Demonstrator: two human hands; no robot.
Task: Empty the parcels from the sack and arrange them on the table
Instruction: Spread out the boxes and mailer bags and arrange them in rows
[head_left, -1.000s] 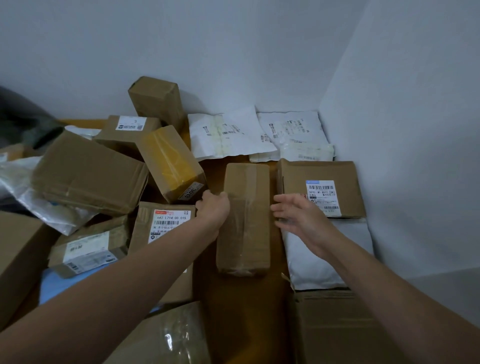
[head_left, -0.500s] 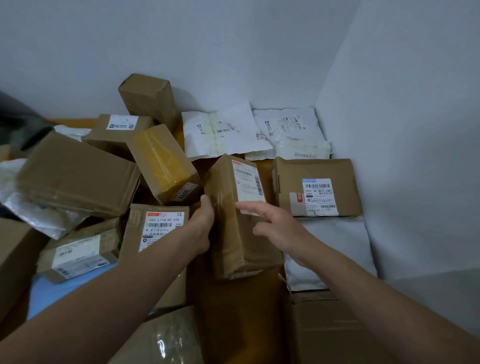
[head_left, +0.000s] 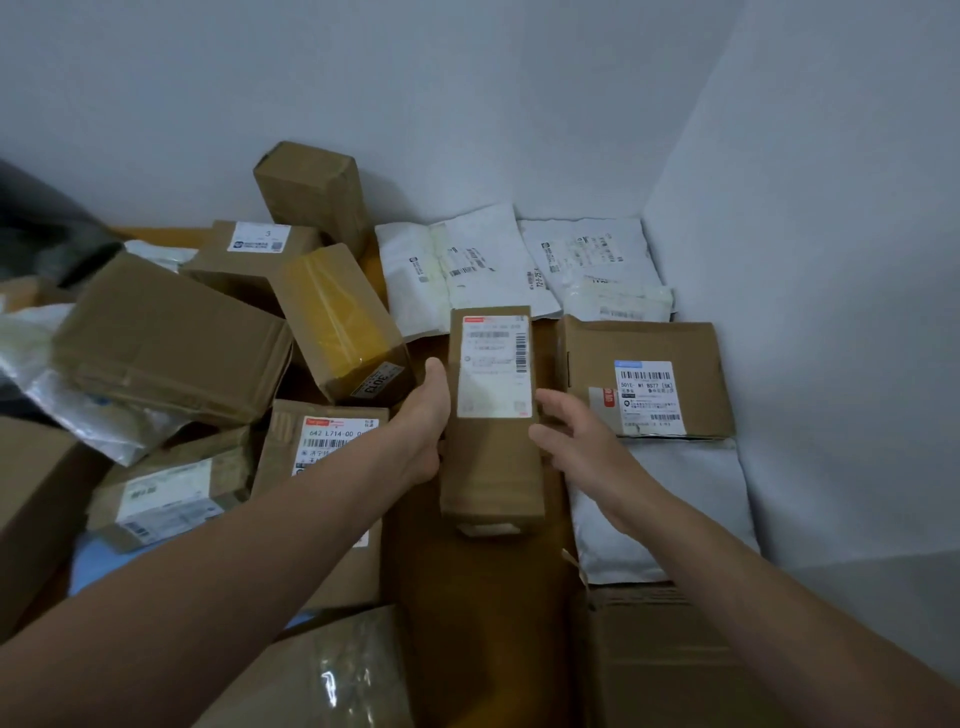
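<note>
Left hand (head_left: 423, 421) grips the labelled box (head_left: 493, 457), fingers hidden behind it; right hand (head_left: 576, 441) spread loosely beside.

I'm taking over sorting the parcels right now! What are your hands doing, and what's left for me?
Left hand: grips the left side of the narrow brown cardboard box, white label up, above the orange-brown wooden table.
Right hand: open, fingers by that box's right edge.
Done: the flat brown cardboard box with a blue-topped label and the white plastic mailers lie tidy by the walls.
Left: set the narrow box in the gap beside the flat one, then probably sort the jumbled heap of brown boxes on the left. The sack isn't clearly in view.
</note>
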